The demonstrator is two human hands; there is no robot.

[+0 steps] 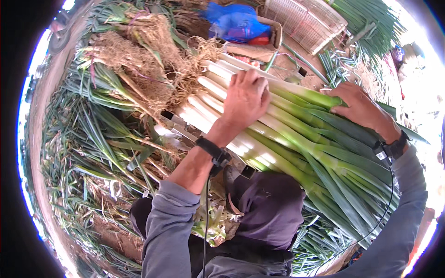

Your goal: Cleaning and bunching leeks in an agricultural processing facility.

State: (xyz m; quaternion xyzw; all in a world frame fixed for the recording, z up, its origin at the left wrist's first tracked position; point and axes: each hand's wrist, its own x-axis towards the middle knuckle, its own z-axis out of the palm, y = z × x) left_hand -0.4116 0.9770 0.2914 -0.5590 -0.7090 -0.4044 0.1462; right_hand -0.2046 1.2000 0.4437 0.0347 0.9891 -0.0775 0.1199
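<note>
- left hand [245,96]: fingers curled on the leeks [288,121], can't tell if actually gripping
- right hand [359,107]: fingers closed around one green stalk
- leeks lie nearside of the cardboard box [251,52], slanting lengthwise, roots left of it, leaves lower right

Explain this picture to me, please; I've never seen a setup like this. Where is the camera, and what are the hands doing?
There is no robot here: these are a person's bare hands, seen from above by a wide fisheye camera worn on the head, so straight edges bend near the rim. Black straps with thin cables circle both wrists.

Large leeks lie side by side in front of the person, white ends toward the upper left. The left hand rests across the white stalks; whether it grips one is unclear. The right hand holds the green part of the uppermost leek. Around them are more rooted bundles, a blue bag and a pale crate.
</note>
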